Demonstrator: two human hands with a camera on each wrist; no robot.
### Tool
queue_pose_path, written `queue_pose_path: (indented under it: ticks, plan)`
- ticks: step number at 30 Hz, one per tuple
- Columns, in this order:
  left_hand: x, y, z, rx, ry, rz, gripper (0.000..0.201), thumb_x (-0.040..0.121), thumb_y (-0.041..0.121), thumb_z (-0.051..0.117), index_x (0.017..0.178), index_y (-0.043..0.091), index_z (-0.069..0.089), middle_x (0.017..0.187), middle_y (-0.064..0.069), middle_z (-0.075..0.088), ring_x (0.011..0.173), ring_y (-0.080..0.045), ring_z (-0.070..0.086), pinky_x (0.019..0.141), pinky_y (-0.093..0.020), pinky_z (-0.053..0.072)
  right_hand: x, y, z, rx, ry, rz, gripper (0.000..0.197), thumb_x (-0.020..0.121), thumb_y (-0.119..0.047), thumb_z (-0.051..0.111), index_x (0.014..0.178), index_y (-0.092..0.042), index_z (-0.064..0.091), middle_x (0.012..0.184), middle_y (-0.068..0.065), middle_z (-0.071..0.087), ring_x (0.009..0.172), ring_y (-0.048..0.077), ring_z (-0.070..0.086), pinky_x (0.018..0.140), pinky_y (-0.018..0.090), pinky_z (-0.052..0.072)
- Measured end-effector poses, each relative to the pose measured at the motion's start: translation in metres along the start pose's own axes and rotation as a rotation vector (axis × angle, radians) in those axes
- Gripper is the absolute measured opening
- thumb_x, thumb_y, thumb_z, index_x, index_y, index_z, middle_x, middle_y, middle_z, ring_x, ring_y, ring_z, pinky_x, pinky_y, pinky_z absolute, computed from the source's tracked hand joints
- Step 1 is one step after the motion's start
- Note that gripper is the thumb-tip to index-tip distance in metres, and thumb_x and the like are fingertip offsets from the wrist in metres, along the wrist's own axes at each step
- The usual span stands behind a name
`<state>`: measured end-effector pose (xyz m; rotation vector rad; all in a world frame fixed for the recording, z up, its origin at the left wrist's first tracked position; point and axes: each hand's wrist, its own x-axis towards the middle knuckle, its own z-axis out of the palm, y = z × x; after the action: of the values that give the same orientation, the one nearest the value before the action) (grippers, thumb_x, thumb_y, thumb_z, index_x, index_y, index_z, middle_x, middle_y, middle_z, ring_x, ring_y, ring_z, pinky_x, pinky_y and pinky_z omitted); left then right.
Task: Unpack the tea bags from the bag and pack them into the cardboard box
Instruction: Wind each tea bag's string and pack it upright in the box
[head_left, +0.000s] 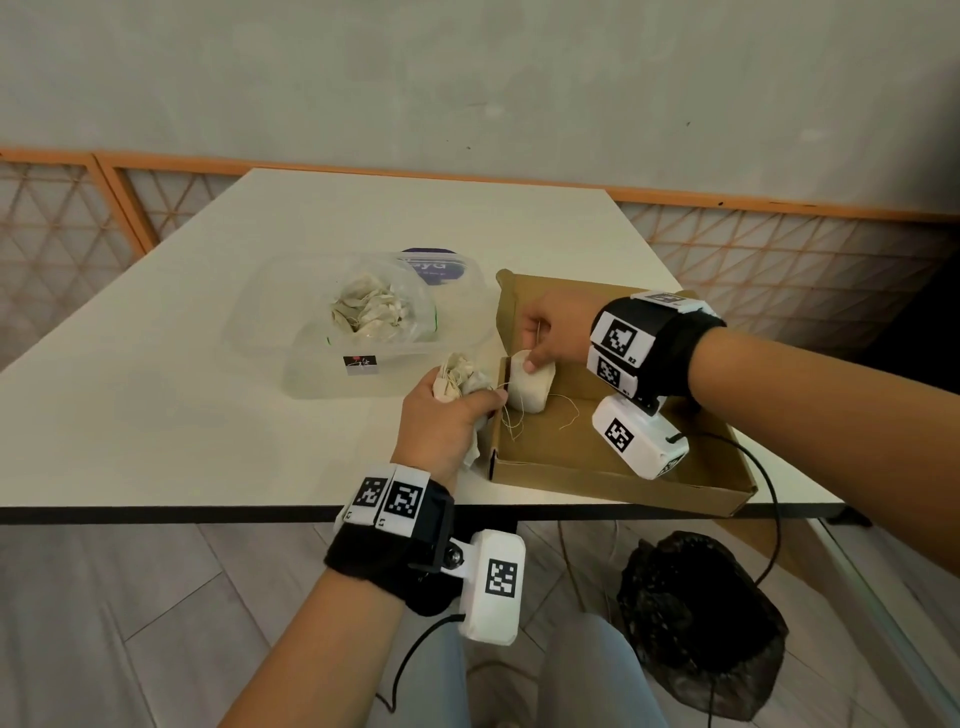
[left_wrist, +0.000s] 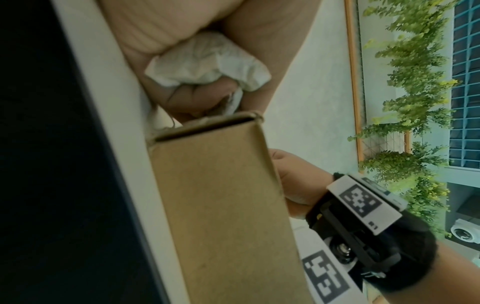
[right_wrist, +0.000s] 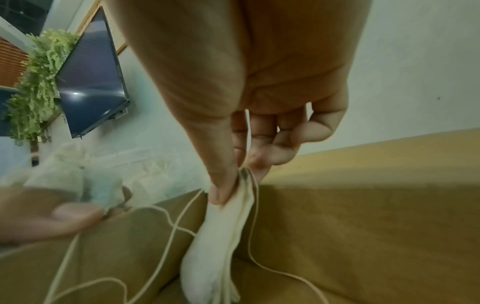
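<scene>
Two hands | left hand (head_left: 441, 415) fisted round tea bags (head_left: 460, 382) | right hand (head_left: 553, 332) pinching tea bag (head_left: 530, 389)

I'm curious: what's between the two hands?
The box wall and loose strings lie between the left hand and right hand, shown in the head view.

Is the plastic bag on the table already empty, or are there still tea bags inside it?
Not empty. The plastic bag still holds a heap of tea bags, seen through its clear wall in the head view.
</scene>
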<state>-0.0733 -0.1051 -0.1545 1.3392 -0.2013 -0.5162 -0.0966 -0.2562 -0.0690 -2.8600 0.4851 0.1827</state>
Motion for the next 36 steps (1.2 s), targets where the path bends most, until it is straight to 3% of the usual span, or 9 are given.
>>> queue_pose_path:
  ticks: [4, 7, 9, 15, 18, 23, 28, 32, 36]
  plan:
    - [0.001, 0.001, -0.001, -0.014, -0.027, -0.027, 0.021, 0.071, 0.003, 0.076, 0.085, 0.014, 0.064, 0.079, -0.008, 0.067, 0.074, -0.023, 0.064, 0.068, -0.036, 0.056, -0.005, 0.004, 0.001, 0.039, 0.040, 0.021, 0.025, 0.078, -0.022, 0.073, 0.091, -0.016, 0.053, 0.069, -0.009, 0.044, 0.061, 0.004, 0.039, 0.053, 0.019, 0.029]
    - [-0.003, 0.013, -0.007, -0.210, -0.108, -0.150, 0.014, 0.081, 0.017, 0.070, 0.090, 0.015, 0.059, 0.070, -0.003, 0.060, 0.061, -0.013, 0.055, 0.039, -0.016, 0.040, -0.016, 0.008, -0.006, 0.118, 0.115, 0.013, 0.029, 0.076, -0.032, 0.074, 0.095, -0.020, 0.054, 0.075, -0.009, 0.049, 0.070, 0.010, 0.047, 0.059, 0.021, 0.035]
    - [-0.003, 0.025, -0.012, -0.381, -0.175, -0.251, 0.021, 0.083, 0.031, 0.066, 0.094, 0.016, 0.055, 0.070, -0.002, 0.057, 0.061, -0.010, 0.053, 0.033, -0.013, 0.034, -0.030, 0.008, -0.012, 0.201, 0.189, -0.006, 0.024, 0.076, -0.032, 0.073, 0.091, -0.022, 0.057, 0.076, -0.007, 0.052, 0.073, 0.012, 0.049, 0.060, 0.021, 0.037]
    - [-0.009, 0.050, 0.006, -0.348, -0.387, -0.273, 0.025, 0.093, 0.037, 0.051, 0.093, 0.012, 0.055, 0.064, -0.001, 0.056, 0.055, -0.003, 0.052, 0.032, -0.008, 0.027, -0.068, -0.001, 0.000, 0.713, 0.221, -0.102, 0.022, 0.079, -0.029, 0.071, 0.097, -0.021, 0.060, 0.080, 0.001, 0.055, 0.070, 0.009, 0.051, 0.057, 0.005, 0.039]
    - [-0.011, 0.052, 0.022, -0.241, -0.464, -0.269, 0.033, 0.093, 0.045, 0.050, 0.098, 0.014, 0.060, 0.065, -0.002, 0.055, 0.060, -0.007, 0.048, 0.031, -0.009, 0.027, -0.068, -0.001, 0.012, 0.830, 0.240, -0.108, 0.034, 0.080, -0.027, 0.070, 0.110, -0.016, 0.059, 0.080, 0.001, 0.054, 0.064, 0.005, 0.050, 0.056, 0.007, 0.040]
    - [-0.011, 0.050, 0.029, -0.277, -0.611, -0.347, 0.038, 0.082, 0.050, 0.053, 0.095, 0.018, 0.070, 0.077, -0.004, 0.055, 0.073, -0.009, 0.042, 0.031, -0.007, 0.027, -0.071, 0.014, 0.021, 1.020, 0.386, -0.094, 0.018, 0.080, -0.017, 0.069, 0.094, -0.007, 0.064, 0.076, 0.008, 0.055, 0.061, 0.009, 0.051, 0.057, 0.015, 0.042]
    - [-0.007, 0.044, 0.031, -0.259, -0.552, -0.301, 0.015, 0.084, 0.022, 0.059, 0.094, 0.011, 0.056, 0.072, -0.004, 0.057, 0.069, -0.007, 0.045, 0.032, -0.007, 0.027, -0.078, 0.032, 0.031, 1.194, 0.325, -0.031, 0.015, 0.081, -0.012, 0.066, 0.093, -0.016, 0.059, 0.072, 0.001, 0.060, 0.054, 0.004, 0.050, 0.049, 0.014, 0.042]
    - [-0.004, 0.042, 0.039, -0.261, -0.493, -0.328, 0.030, 0.092, 0.041, 0.052, 0.088, 0.013, 0.056, 0.076, -0.003, 0.058, 0.063, -0.007, 0.046, 0.031, -0.008, 0.029, -0.087, 0.036, 0.041, 1.267, 0.249, -0.132, 0.046, 0.078, -0.007, 0.067, 0.113, -0.032, 0.053, 0.084, 0.002, 0.066, 0.058, 0.010, 0.057, 0.052, 0.019, 0.048]
    - [-0.002, 0.040, 0.040, -0.341, -0.502, -0.394, 0.044, 0.093, 0.053, 0.043, 0.095, 0.011, 0.054, 0.084, -0.010, 0.062, 0.073, -0.016, 0.062, 0.031, -0.011, 0.031, -0.095, 0.034, 0.042, 1.183, 0.455, -0.136, 0.020, 0.089, -0.007, 0.058, 0.101, -0.021, 0.062, 0.075, -0.003, 0.068, 0.051, 0.008, 0.056, 0.046, 0.016, 0.044]
